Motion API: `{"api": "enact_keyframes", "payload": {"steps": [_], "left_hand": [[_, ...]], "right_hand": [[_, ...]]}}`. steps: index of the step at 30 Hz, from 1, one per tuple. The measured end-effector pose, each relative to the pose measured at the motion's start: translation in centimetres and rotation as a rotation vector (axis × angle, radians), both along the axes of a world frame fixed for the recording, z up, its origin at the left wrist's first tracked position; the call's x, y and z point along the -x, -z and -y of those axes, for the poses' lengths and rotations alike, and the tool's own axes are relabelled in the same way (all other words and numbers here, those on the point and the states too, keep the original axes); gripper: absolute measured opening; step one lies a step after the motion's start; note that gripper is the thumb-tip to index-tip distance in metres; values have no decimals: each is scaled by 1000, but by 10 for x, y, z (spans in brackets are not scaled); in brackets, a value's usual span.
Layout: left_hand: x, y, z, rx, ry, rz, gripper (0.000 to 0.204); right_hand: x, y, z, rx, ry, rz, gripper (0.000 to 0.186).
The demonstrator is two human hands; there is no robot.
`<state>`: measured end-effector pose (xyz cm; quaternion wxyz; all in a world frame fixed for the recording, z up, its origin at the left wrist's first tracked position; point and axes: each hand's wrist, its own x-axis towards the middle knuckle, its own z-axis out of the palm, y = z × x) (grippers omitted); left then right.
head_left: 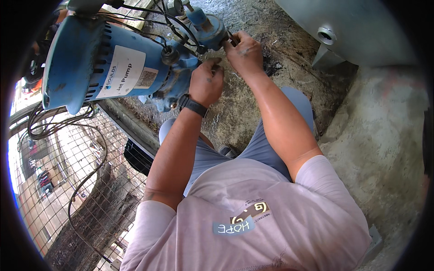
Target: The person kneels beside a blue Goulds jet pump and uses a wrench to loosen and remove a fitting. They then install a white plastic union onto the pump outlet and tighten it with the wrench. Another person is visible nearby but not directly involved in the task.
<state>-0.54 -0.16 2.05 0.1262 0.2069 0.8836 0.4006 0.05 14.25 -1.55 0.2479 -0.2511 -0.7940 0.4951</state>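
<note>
— Where is the pump?

— The blue jet pump [104, 63], a ribbed metal cylinder with a white label, lies at the upper left on a rough concrete floor [384, 149], beside a wire mesh fence [90, 180].

— And the hands?

— The left hand [206, 82], with a black wristwatch [193, 106], is clenched against the pump's cast housing. The right hand [244, 53] pinches a small fitting [231, 39] on the rounded blue pump head [209, 28]. Black cables [149, 13] run above; a grey metal tank [361, 27] stands near.

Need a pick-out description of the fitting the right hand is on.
Start at the big blue pump motor with the white label. Follow its body right to the smaller blue rounded housing at the end, where the right hand grips. Black cables cross it; the grey tank nearby doesn't.
</note>
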Motion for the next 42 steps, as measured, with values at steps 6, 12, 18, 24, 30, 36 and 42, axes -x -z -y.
{"api": "enact_keyframes", "payload": {"steps": [6,12,18,24,30,36,42], "left_hand": [[1,3,-3,12,10,-1,32],[-2,4,-2,27,27,-19,32],[-3,2,3,39,10,1,33],[-4,7,5,38,20,-12,33],[-4,10,5,17,28,6,33],[-7,10,1,13,19,12,32],[-2,13,-2,-15,13,34,34]], "right_hand": [[6,-4,2,-177,37,78,26],[10,-8,6,-266,54,141,25],[11,-18,7,-291,8,194,20],[11,-15,5,-256,2,150,18],[9,-1,-1,-185,-44,95,22],[0,-2,-8,34,-51,130,21],[-6,-1,-12,153,-6,30,21]]}}
